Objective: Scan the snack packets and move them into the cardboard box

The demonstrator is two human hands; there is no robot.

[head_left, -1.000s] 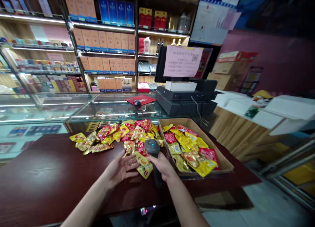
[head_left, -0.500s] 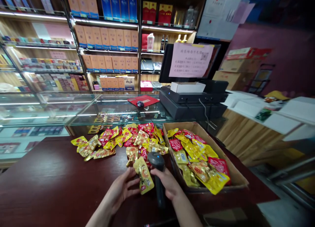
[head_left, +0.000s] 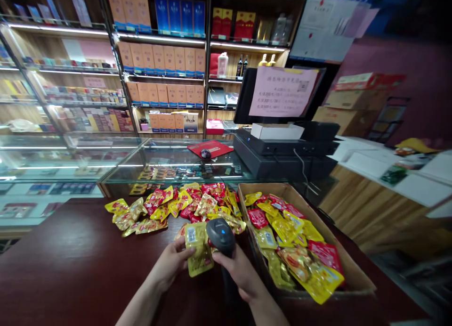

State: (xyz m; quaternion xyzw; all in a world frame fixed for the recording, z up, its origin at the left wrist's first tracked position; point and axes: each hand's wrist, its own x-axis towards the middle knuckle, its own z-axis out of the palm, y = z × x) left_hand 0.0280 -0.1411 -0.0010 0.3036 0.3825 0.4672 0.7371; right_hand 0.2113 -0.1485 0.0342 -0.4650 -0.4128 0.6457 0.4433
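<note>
My left hand (head_left: 173, 262) pinches a gold snack packet (head_left: 198, 255) by its left edge, its barcode side facing me. My right hand (head_left: 240, 272) is wrapped round the handle of a dark barcode scanner (head_left: 221, 235), and a blue light glows on the scanner's head. The scanner head is right beside the packet; whether the right fingertips touch the packet I cannot tell. Behind my hands lies a loose pile of red, yellow and gold packets (head_left: 205, 204). To the right, a cardboard box (head_left: 356, 284) holds several similar packets (head_left: 286, 228).
A dark red-brown table (head_left: 84, 250) bears the packets and box. Beyond it stands a glass counter (head_left: 169, 151) with a mouse (head_left: 205, 153) on a red mat (head_left: 221, 148). A monitor (head_left: 243, 102) with a pink notice is at the right back. Shelves of boxed goods line the wall.
The gold packet has been turned so its barcode side faces me. The scanner head has come closer to it, tilting left. The view has shifted slightly left.
</note>
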